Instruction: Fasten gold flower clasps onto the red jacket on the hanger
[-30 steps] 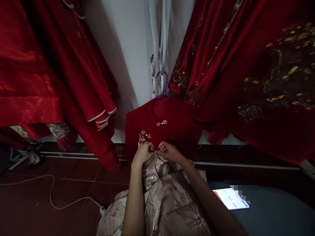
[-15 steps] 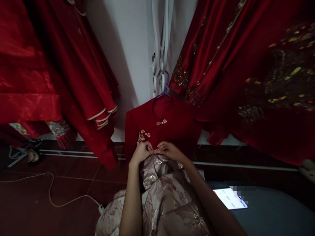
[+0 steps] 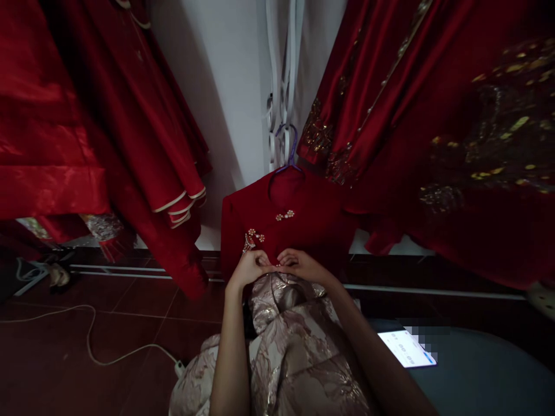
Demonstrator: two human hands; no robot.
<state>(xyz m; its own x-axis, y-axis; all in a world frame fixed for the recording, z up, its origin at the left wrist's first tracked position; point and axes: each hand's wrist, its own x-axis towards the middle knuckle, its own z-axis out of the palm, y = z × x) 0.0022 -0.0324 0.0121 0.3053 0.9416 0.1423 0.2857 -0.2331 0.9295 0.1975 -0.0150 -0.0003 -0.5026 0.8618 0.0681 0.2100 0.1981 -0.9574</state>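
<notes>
A dark red top (image 3: 312, 231) with long sleeves hangs in front of me on a purple hanger (image 3: 291, 164). Jewelled flower clasps (image 3: 285, 216) sit near its neckline, and more clasps (image 3: 254, 237) with a hanging ornament lie lower on the left. My left hand (image 3: 254, 267) and my right hand (image 3: 299, 264) meet at the front of the top, fingertips nearly touching. Both are closed in a pinch on it, around a small shiny strip that may be another clasp. My fingers partly hide that spot. Just below is the shiny floral fabric (image 3: 299, 341) over my lap.
Red garments (image 3: 169, 144) hang at the left, and sequinned red ones (image 3: 390, 133) at the right. A lit phone (image 3: 407, 348) rests on a grey rounded surface (image 3: 481, 375). A white cable (image 3: 91, 329) crosses the tiled floor. Shoes (image 3: 58, 275) stand far left.
Both hands stay at the same spot on the red top, with only a very slight shift of the fingers. The digits on the phone screen have changed.
</notes>
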